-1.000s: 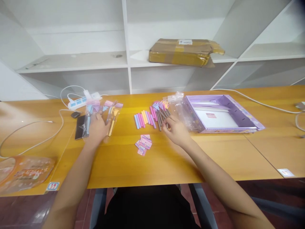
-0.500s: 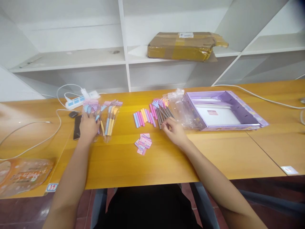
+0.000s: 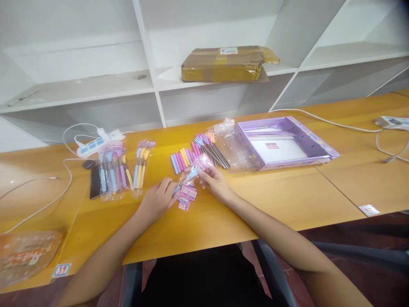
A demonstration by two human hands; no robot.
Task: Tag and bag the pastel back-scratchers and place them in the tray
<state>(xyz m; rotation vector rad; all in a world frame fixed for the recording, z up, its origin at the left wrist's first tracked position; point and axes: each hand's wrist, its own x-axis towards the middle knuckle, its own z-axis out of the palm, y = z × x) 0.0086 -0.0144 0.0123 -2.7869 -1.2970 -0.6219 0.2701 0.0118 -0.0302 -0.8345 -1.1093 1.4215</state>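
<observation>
A yellow-orange, wood-grained table (image 3: 207,232) carried clear plastic packets of pastel-handled tools (image 3: 111,175) at left, just beside a flat black rectangular device (image 3: 95,182) and a white power strip with blue sockets (image 3: 99,144). Near the middle lay a row of blue, pink, yellow and purple tubes (image 3: 180,161), a fan of dark metal rods with coloured hand-shaped heads (image 3: 217,152) and overlapping pink printed cards (image 3: 188,194). Rightward, crumpled clear plastic bags (image 3: 234,147) touched an open purple cardboard tray (image 3: 287,163). An orange-printed transparent bag (image 3: 28,253) lay near-left.
</observation>
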